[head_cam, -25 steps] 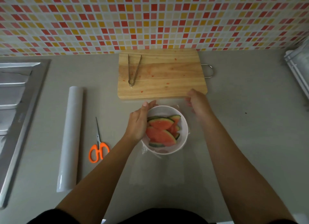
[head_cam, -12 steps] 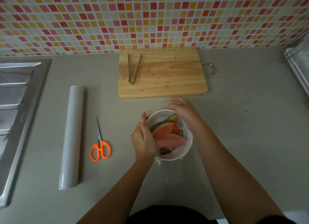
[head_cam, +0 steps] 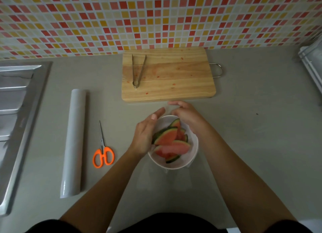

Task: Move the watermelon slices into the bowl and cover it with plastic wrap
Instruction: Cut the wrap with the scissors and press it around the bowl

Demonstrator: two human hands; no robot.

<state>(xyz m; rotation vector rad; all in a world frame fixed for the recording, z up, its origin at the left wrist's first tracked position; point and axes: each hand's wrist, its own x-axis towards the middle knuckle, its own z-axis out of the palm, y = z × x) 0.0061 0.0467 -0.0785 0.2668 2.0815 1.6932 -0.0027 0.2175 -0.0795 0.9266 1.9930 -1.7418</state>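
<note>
A white bowl [head_cam: 175, 166] stands on the grey counter, just in front of the cutting board. Several watermelon slices [head_cam: 169, 142] with green rind lie in it. Thin clear plastic wrap [head_cam: 167, 171] lies over the bowl and hangs crumpled below its near rim. My left hand [head_cam: 145, 137] lies along the bowl's left side, fingers straight and pointing away from me. My right hand [head_cam: 187, 118] curls over the bowl's far right rim, and its fingertips appear to pinch the film there.
A wooden cutting board [head_cam: 174, 79] with metal tongs [head_cam: 138, 70] on its left part lies behind the bowl. On the left are a roll of plastic wrap [head_cam: 75, 142] and orange-handled scissors [head_cam: 103, 156]. A steel sink [head_cam: 15, 110] is far left, a rack [head_cam: 313, 63] far right.
The bowl has shifted a little toward me and to the right. My right hand came in from the bowl's far right side onto its far rim. My left hand now lies flatter along the left side.
</note>
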